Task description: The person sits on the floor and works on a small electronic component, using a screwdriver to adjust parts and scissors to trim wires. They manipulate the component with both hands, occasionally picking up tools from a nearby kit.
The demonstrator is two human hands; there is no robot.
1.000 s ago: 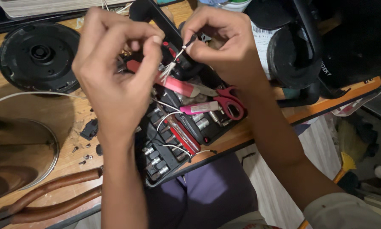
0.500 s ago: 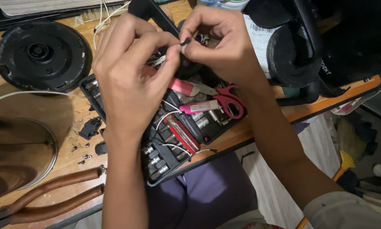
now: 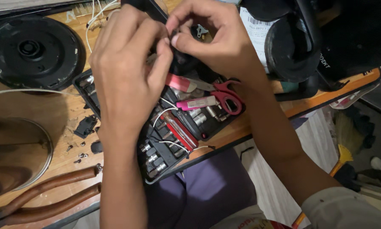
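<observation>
My left hand (image 3: pixel 127 76) and my right hand (image 3: pixel 216 38) meet fingertip to fingertip above an open black tool case (image 3: pixel 165 159). Both pinch the ends of a thin white wire (image 3: pixel 164 113), whose loops trail down into the case. The pinched ends are hidden behind my left fingers. Under the hands in the case lie red scissors (image 3: pixel 228 96), a pink tool (image 3: pixel 197 103), a red-handled driver (image 3: pixel 180 132) and several metal sockets (image 3: pixel 153 159).
A round black base (image 3: pixel 29 51) sits on the wooden table at the far left, and a white cord (image 3: pixel 29 90) runs below it. Brown-handled pliers (image 3: pixel 50 197) and a metal bowl (image 3: pixel 42 146) lie near left. Small black part (image 3: pixel 85 126). Another black round unit (image 3: pixel 292 46) stands right.
My left hand has slid right and closed over the wire ends, which now cannot be seen. My right hand stays in place, still pinching.
</observation>
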